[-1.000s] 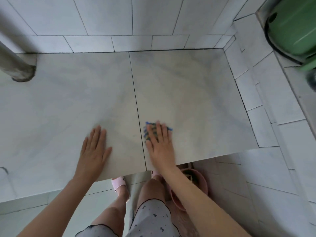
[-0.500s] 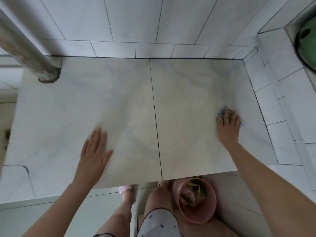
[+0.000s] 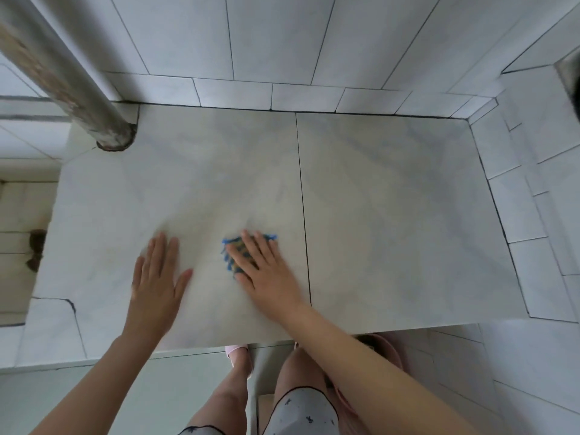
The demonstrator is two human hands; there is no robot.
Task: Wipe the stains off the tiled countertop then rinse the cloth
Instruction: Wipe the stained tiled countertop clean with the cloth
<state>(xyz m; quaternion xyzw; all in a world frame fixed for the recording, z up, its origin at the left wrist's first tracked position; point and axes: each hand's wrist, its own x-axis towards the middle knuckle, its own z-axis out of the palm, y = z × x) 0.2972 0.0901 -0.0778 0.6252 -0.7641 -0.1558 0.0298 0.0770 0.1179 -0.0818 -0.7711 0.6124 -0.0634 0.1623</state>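
Blue-edged and dark-checked, the cloth [image 3: 231, 257] lies flat on the left slab of the tiled countertop [image 3: 392, 215], near the front edge and just left of the grout line [image 3: 302, 199] between the two big slabs. The right hand [image 3: 266, 273] covers most of it. Its fingers [image 3: 251, 246] are straight and slightly spread, pressing down on the fabric rather than curling round it, so only the cloth's left and far edges show. A flat palm spreads the pressure over the whole cloth, which suits scrubbing better than a pinch would.

The left hand [image 3: 157, 277] rests just beside it on bare tile, palm down, fingers straight and close together with the thumb out, holding nothing. It looks like a brace that steadies the person leaning over the counter.

The hands are blurred and the marbled surface hides any stains, so it cannot be judged how much wiping is left. Rinsing is not yet begun.

A worn pipe [image 3: 78, 89] meets the counter's far-left corner, and a pink basin [image 3: 390, 346] sits on the floor below the front edge.
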